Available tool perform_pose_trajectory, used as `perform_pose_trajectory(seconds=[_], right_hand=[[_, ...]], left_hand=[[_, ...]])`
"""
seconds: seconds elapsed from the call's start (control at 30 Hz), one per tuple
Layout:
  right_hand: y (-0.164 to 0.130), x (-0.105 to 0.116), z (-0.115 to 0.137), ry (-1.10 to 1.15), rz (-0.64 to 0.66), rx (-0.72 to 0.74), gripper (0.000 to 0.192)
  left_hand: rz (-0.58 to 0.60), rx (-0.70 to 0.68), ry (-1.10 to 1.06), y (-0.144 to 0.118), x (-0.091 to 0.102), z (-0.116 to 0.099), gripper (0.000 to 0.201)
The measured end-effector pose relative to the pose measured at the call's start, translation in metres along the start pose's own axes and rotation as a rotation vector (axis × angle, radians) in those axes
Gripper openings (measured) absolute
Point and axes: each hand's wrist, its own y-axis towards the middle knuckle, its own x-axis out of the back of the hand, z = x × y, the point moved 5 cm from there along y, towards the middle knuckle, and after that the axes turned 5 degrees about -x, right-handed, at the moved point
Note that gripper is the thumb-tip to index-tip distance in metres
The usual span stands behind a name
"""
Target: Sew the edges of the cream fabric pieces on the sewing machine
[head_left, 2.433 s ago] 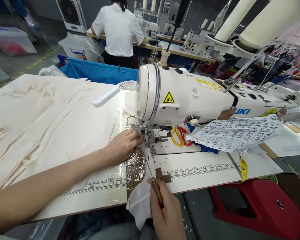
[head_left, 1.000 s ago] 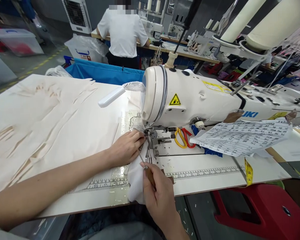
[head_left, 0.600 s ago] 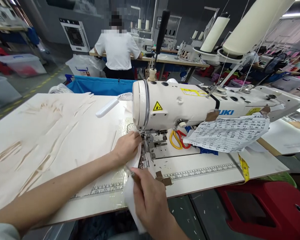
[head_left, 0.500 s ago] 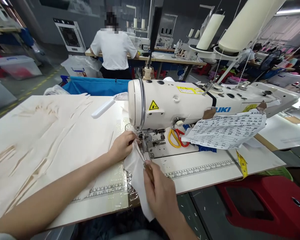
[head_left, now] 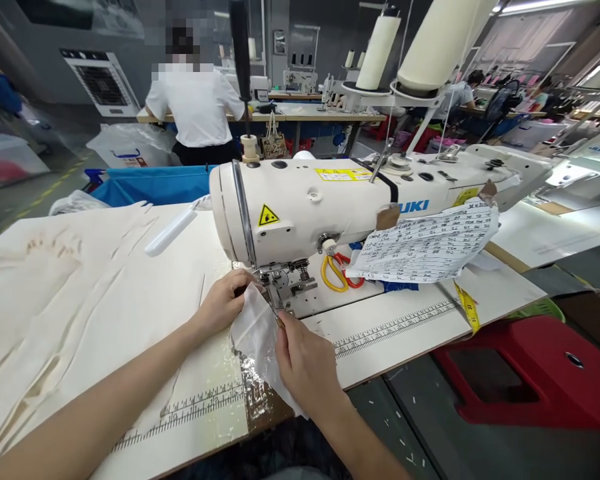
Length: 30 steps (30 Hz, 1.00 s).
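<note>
At the needle end of a white sewing machine [head_left: 290,207], my left hand [head_left: 224,300] pinches the upper edge of a thin white fabric piece [head_left: 255,327]. The fabric hangs down over the table's front edge. Close by on the right, my right hand [head_left: 305,360] is closed around slim metal tweezers [head_left: 279,318], mostly hidden in the fingers. Their tips point toward the presser foot area [head_left: 280,280], beside the fabric. My right hand also lies against the fabric's right side.
Cream fabric pieces [head_left: 35,300] cover the left of the table. Yellow-and-red-handled scissors [head_left: 335,273] lie under the machine arm, near a hanging written sheet [head_left: 425,247]. A tape measure [head_left: 466,308] drapes over the front edge. A red stool [head_left: 545,373] stands right; a person [head_left: 195,107] sits ahead.
The view has shifted, so the machine and table appear further left. My left hand still pinches the fabric by the needle area; more of the fabric's face shows between my hands.
</note>
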Motion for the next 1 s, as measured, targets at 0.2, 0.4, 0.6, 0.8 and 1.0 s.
perform_pose_trajectory(seconds=[0.2, 0.4, 0.6, 0.8, 1.0], right_hand=[[0.0002, 0.0005, -0.0024, 0.004, -0.015, -0.027, 0.034], [0.0019, 0.0005, -0.0021, 0.002, -0.014, -0.028, 0.037], [0.0006, -0.0018, -0.0017, -0.010, -0.005, -0.010, 0.035], [-0.0011, -0.0017, -0.0013, -0.014, -0.010, 0.007, 0.037], [-0.0037, -0.0031, -0.0027, 0.003, 0.005, -0.030, 0.036]], left_hand=[[-0.005, -0.001, -0.008, -0.0001, -0.0007, 0.0032, 0.024], [-0.009, -0.009, -0.021, -0.0004, -0.0003, 0.0040, 0.024], [0.023, -0.042, -0.001, 0.0002, -0.0011, 0.0012, 0.024], [0.016, -0.022, 0.042, 0.0007, -0.0008, 0.0006, 0.025], [-0.005, 0.006, 0.017, 0.0011, -0.0001, 0.0004, 0.022]])
